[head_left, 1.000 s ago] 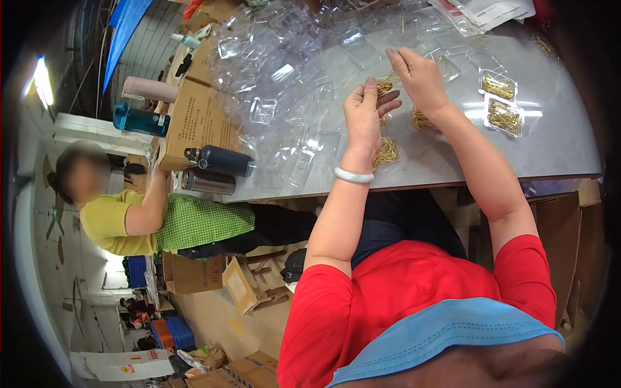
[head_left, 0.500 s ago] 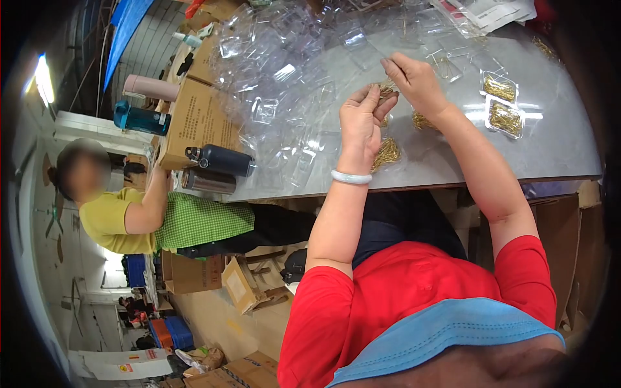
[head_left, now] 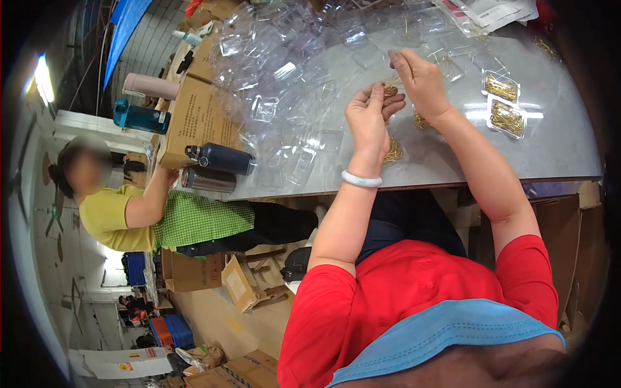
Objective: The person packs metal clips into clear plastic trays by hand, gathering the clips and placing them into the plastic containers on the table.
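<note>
My left hand (head_left: 367, 123), with a pale bangle (head_left: 361, 179) at the wrist, is closed around a small bunch of thin gold-coloured wire pieces (head_left: 390, 90). Just to its right, my right hand (head_left: 422, 84) has thumb and fingertips pinched together; whatever is between them is too small to make out. Beneath the left hand lies a gold wire pile (head_left: 393, 150), partly covered by it. Another small gold pile (head_left: 420, 120) shows below the right hand. Two clear plastic trays filled with gold pieces, an upper tray (head_left: 501, 87) and a lower tray (head_left: 506, 118), rest further right.
Many clear plastic cases (head_left: 278, 71) are heaped across the left and back of the grey table (head_left: 466, 161). Bottles, among them a dark blue bottle (head_left: 223, 160), stand by a cardboard box (head_left: 200, 123). A person in a green checked apron (head_left: 204, 221) is at the left. Papers (head_left: 495, 13) lie at the back.
Both hands have shifted slightly to the right. The left hand now covers more of the gold pile beneath it. The person at the left has moved an arm a little.
</note>
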Demonstrator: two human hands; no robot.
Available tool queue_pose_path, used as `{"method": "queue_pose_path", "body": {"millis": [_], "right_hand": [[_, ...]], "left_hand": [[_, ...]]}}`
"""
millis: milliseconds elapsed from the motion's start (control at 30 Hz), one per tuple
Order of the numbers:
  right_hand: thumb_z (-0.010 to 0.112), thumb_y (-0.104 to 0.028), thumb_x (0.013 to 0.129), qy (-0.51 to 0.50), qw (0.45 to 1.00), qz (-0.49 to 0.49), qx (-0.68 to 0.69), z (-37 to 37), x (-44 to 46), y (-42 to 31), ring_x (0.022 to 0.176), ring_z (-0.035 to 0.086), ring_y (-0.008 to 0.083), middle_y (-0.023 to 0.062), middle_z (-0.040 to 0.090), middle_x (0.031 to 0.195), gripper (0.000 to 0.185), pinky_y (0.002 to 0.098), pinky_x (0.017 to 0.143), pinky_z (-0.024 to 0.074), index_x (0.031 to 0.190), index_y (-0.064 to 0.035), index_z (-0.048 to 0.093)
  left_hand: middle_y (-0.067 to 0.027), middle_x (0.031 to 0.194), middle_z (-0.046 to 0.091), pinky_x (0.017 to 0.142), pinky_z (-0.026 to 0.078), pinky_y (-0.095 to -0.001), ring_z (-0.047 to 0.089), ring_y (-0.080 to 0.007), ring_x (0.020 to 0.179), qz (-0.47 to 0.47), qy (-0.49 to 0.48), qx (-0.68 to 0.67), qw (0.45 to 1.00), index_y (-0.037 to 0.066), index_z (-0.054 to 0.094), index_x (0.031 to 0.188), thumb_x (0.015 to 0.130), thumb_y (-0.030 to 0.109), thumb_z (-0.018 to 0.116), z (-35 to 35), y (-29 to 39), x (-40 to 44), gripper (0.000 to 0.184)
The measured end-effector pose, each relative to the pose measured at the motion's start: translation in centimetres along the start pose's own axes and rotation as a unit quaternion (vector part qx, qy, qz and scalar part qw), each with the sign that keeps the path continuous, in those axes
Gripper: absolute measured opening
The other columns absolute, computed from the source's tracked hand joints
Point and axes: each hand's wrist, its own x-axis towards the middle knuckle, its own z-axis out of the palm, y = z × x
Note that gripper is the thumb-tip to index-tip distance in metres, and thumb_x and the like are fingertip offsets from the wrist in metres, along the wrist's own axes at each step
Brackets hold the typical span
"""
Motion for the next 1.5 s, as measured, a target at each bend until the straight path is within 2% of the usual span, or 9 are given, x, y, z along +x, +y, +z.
{"method": "queue_pose_path", "body": {"millis": [267, 367, 600, 733, 933, 1033, 1233, 1400, 1500], "right_hand": [[0.049, -0.038, 0.095, -0.055, 0.998, 0.041, -0.019, -0.2, 0.4, 0.7, 0.065, 0.057, 0.0376, 0.0161, 0.06, 0.069, 0.037, 0.0442, 0.056, 0.0429, 0.08, -0.0056, 0.059], [0.048, -0.037, 0.096, -0.087, 0.995, 0.04, -0.014, -0.1, 0.1, 0.2, 0.066, 0.057, 0.0382, 0.0167, 0.06, 0.069, 0.038, 0.0445, 0.057, 0.0425, 0.081, -0.0045, 0.059], [0.053, -0.032, 0.094, -0.029, 0.994, 0.0, 0.103, 0.3, 0.2, -0.3, 0.059, 0.051, 0.0359, 0.0164, 0.056, 0.066, 0.033, 0.0411, 0.054, 0.0411, 0.08, -0.0024, 0.057], [0.058, -0.03, 0.092, -0.021, 0.999, 0.009, 0.035, 0.2, 0.2, 0.1, 0.055, 0.043, 0.0313, 0.0177, 0.05, 0.063, 0.034, 0.0386, 0.053, 0.039, 0.077, -0.0004, 0.053], [0.057, -0.032, 0.093, -0.003, 0.998, 0.036, 0.059, 0.3, 0.1, -0.3, 0.054, 0.039, 0.0322, 0.018, 0.047, 0.061, 0.037, 0.0401, 0.051, 0.0369, 0.074, -0.0008, 0.05], [0.057, -0.031, 0.094, -0.006, 0.999, 0.034, 0.042, 0.2, 0.2, -0.1, 0.053, 0.041, 0.021, 0.0136, 0.049, 0.062, 0.033, 0.0333, 0.051, 0.039, 0.079, -0.0006, 0.055], [0.051, -0.039, 0.094, -0.005, 0.998, -0.019, -0.051, 0.3, 0.0, -0.1, 0.059, 0.052, 0.0374, 0.0169, 0.054, 0.064, 0.04, 0.0442, 0.053, 0.0409, 0.074, -0.0051, 0.053], [0.052, -0.039, 0.094, -0.035, 0.997, 0.061, -0.025, 0.0, 0.2, -0.3, 0.058, 0.049, 0.0366, 0.0178, 0.053, 0.064, 0.041, 0.0429, 0.054, 0.0397, 0.076, -0.0032, 0.053], [0.052, -0.039, 0.094, -0.042, 0.995, 0.084, -0.021, 0.0, 0.2, 0.0, 0.057, 0.046, 0.0344, 0.018, 0.052, 0.064, 0.042, 0.0411, 0.054, 0.0389, 0.076, -0.0015, 0.052]], "left_hand": [[-0.0093, 0.066, 0.059, 0.045, 0.048, -0.0249, 0.06, -0.0151, 0.052, 0.018, -0.007, 0.157, 0.987, 0.001, 0.052, 0.088, 0.1, 0.035, 0.044, -0.1, 0.4, -0.5, 0.038], [-0.002, 0.057, 0.05, 0.04, 0.04, -0.0235, 0.048, -0.0092, 0.044, 0.106, -0.007, 0.316, 0.943, 0.004, 0.051, 0.081, 0.1, 0.033, 0.044, -0.2, -0.8, 0.0, 0.036], [0.0007, 0.054, 0.045, 0.038, 0.034, -0.0233, 0.042, -0.0068, 0.043, 0.152, 0.001, 0.339, 0.929, 0.005, 0.052, 0.081, 0.1, 0.032, 0.045, -1.4, -2.6, 2.0, 0.034], [-0.0038, 0.062, 0.055, 0.04, 0.038, -0.0231, 0.05, -0.0097, 0.046, -0.026, -0.066, 0.147, 0.987, 0.001, 0.057, 0.089, 0.098, 0.031, 0.049, -0.2, 1.2, 0.3, 0.033], [-0.0132, 0.081, 0.064, 0.051, 0.049, -0.0236, 0.063, -0.0156, 0.061, -0.028, -0.15, 0.268, 0.951, -0.007, 0.059, 0.099, 0.092, 0.019, 0.06, -0.5, 3.4, 1.3, 0.027], [-0.0153, 0.081, 0.064, 0.053, 0.052, -0.0253, 0.064, -0.0183, 0.064, -0.051, -0.175, 0.259, 0.948, -0.01, 0.058, 0.1, 0.091, 0.016, 0.061, -0.6, 4.7, 2.4, 0.027], [-0.0168, 0.082, 0.065, 0.055, 0.053, -0.0262, 0.065, -0.0197, 0.066, -0.061, -0.188, 0.281, 0.939, -0.011, 0.059, 0.102, 0.091, 0.014, 0.061, -0.6, 5.1, 2.8, 0.027], [-0.0182, 0.087, 0.065, 0.059, 0.055, -0.027, 0.067, -0.02, 0.072, -0.107, -0.163, 0.243, 0.95, -0.011, 0.058, 0.109, 0.091, 0.017, 0.06, -1.2, 5.9, 2.6, 0.034], [-0.018, 0.095, 0.066, 0.066, 0.054, -0.0303, 0.067, -0.025, 0.076, 0.02, -0.138, 0.413, 0.9, -0.006, 0.059, 0.114, 0.089, 0.019, 0.063, -4.5, 5.5, 3.9, 0.036]]}}
